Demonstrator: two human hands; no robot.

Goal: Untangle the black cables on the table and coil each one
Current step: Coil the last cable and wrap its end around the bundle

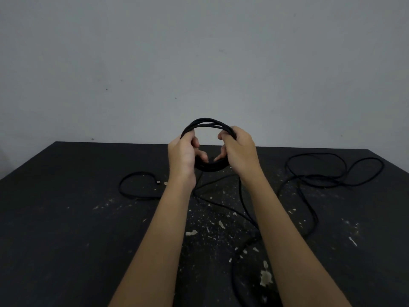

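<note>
Both hands, left [182, 154] and right [238, 149], grip opposite sides of a coiled black cable [208, 121], fingers curled around its strands, holding it upright in the air. Below the coil lies a black bench [66, 218], its top scuffed and flecked with pale paint chips. A loose black cable [325, 182] sprawls in tangled loops right of the coil, and a small cable loop [137, 173] with a connector end lies to its left. Behind the coil stands a plain grey wall [199, 52].

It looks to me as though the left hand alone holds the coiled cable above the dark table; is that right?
Not quite: in the head view, both the left hand and the right hand hold the coiled cable above the dark table.
</note>
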